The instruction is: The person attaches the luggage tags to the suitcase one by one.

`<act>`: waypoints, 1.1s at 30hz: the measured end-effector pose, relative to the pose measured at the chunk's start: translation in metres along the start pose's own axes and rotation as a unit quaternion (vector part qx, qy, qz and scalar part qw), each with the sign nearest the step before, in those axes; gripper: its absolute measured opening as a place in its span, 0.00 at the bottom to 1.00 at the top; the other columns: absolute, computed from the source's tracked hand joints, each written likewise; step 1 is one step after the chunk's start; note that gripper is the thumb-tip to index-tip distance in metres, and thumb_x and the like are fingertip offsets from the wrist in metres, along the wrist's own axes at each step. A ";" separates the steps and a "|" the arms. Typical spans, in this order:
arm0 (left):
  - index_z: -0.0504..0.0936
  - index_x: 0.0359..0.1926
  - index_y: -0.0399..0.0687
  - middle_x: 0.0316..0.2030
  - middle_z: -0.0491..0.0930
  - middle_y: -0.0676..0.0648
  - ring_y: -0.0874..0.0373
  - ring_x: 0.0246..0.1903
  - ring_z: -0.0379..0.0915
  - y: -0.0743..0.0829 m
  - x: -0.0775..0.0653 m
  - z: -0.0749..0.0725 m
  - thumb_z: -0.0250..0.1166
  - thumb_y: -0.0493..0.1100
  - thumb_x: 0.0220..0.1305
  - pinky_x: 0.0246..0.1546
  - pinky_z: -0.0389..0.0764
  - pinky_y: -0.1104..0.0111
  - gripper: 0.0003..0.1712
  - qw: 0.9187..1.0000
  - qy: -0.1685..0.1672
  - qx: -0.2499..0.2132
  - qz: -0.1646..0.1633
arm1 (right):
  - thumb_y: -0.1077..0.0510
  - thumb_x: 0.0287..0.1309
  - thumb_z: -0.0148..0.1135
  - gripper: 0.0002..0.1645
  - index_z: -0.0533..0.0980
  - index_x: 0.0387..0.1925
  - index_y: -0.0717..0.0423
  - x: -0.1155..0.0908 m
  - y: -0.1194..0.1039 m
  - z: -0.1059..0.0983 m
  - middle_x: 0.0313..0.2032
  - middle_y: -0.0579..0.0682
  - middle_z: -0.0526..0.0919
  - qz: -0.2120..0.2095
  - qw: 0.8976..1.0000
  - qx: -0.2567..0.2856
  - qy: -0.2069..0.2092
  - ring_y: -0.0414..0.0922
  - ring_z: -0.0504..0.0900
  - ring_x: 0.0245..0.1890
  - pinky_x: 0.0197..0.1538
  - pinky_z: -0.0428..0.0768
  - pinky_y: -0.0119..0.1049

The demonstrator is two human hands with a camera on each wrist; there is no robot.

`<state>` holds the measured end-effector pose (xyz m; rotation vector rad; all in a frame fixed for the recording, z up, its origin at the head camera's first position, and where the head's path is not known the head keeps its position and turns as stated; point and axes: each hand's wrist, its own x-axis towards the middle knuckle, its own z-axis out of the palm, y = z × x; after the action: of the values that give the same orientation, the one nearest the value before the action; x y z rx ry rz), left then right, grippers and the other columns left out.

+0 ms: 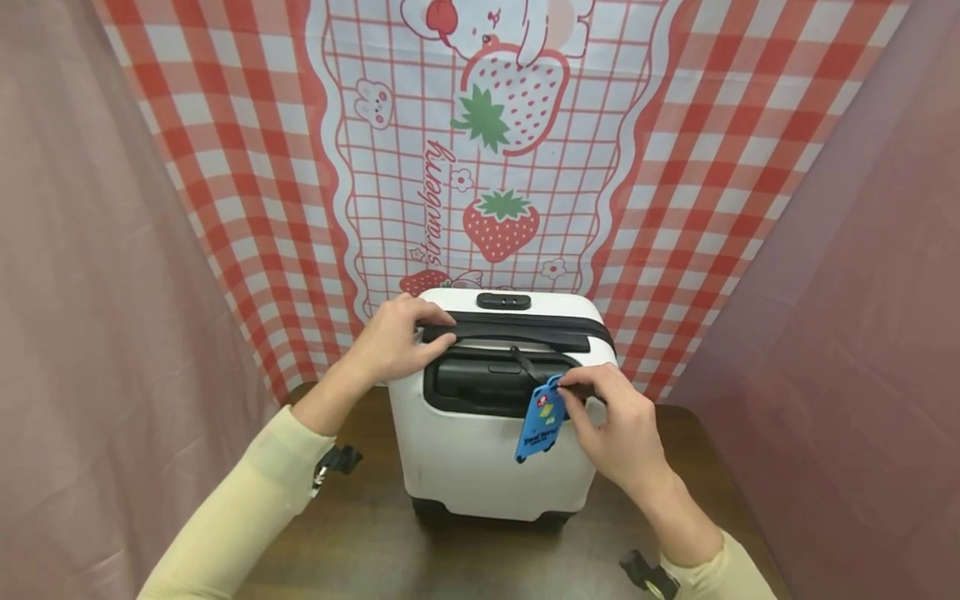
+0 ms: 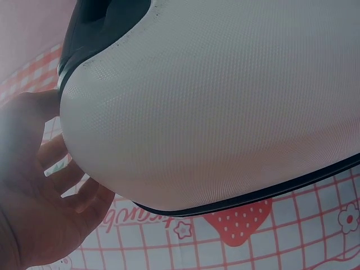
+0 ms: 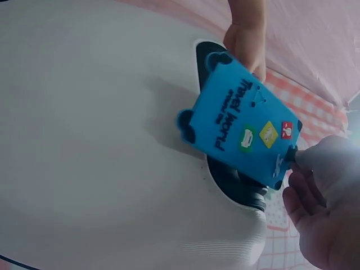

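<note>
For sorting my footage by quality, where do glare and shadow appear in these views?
Right wrist: glare on the right hand, soft shadow on the white suitcase beside the blue tag; left wrist: glare on the left hand; head: dull sheen on the brown surface.

Suitcase [image 2: 208,107] finely textured plastic; tag [image 3: 244,124] matt, rubbery.

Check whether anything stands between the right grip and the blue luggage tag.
Nothing visible does. The right grip is already at the top end of the blue luggage tag, pinching what looks like its black strap. The white suitcase lies behind the tag, not between them.
</note>
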<state>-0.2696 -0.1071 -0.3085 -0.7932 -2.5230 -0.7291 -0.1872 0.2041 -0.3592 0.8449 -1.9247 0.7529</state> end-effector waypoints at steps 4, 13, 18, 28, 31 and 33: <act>0.92 0.47 0.48 0.45 0.93 0.47 0.49 0.46 0.81 0.000 -0.001 0.002 0.75 0.47 0.66 0.50 0.82 0.54 0.12 1.000 0.003 -0.002 0.003 | 0.71 0.50 0.79 0.18 0.82 0.43 0.61 0.004 -0.001 -0.002 0.38 0.52 0.87 0.023 0.999 -0.010 -0.023 0.43 0.82 0.36 0.50 0.78 0.15; 0.92 0.49 0.48 0.46 0.92 0.47 0.51 0.46 0.80 0.001 -0.002 0.002 0.74 0.48 0.67 0.47 0.82 0.56 0.13 1.000 0.000 0.002 -0.005 | 0.70 0.51 0.80 0.19 0.82 0.44 0.59 0.012 -0.004 0.001 0.38 0.52 0.88 0.029 0.998 -0.052 -0.029 0.41 0.83 0.35 0.44 0.85 0.28; 0.92 0.49 0.49 0.47 0.92 0.47 0.51 0.47 0.79 0.001 -0.001 0.002 0.74 0.48 0.67 0.47 0.83 0.57 0.14 1.000 -0.004 0.006 -0.013 | 0.69 0.51 0.80 0.19 0.82 0.44 0.60 0.018 -0.005 0.004 0.38 0.52 0.88 0.025 0.997 -0.061 -0.035 0.41 0.83 0.35 0.40 0.87 0.35; 0.91 0.49 0.49 0.47 0.92 0.47 0.51 0.48 0.79 0.002 -0.001 0.000 0.74 0.48 0.68 0.49 0.84 0.56 0.14 1.000 -0.008 0.009 -0.022 | 0.68 0.53 0.79 0.16 0.82 0.43 0.60 0.028 -0.004 0.009 0.38 0.53 0.89 0.018 0.997 -0.062 -0.049 0.45 0.85 0.38 0.40 0.90 0.42; 0.91 0.50 0.49 0.48 0.92 0.47 0.51 0.48 0.79 0.002 -0.001 0.000 0.74 0.48 0.68 0.49 0.84 0.56 0.14 1.000 -0.008 0.009 -0.021 | 0.67 0.54 0.79 0.15 0.82 0.42 0.59 0.030 -0.004 0.010 0.38 0.53 0.89 0.019 0.996 -0.065 -0.050 0.46 0.84 0.38 0.40 0.89 0.41; 0.91 0.50 0.48 0.48 0.92 0.47 0.51 0.48 0.79 0.002 -0.001 0.000 0.74 0.48 0.68 0.49 0.83 0.56 0.14 1.000 -0.009 0.010 -0.021 | 0.67 0.54 0.79 0.15 0.82 0.42 0.59 0.031 -0.005 0.011 0.37 0.53 0.89 0.023 0.996 -0.066 -0.052 0.46 0.83 0.38 0.40 0.89 0.41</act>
<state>-0.2675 -0.1061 -0.3087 -0.7463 -2.5665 -0.7125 -0.2004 0.1849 -0.3359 0.7731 -2.0682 0.6127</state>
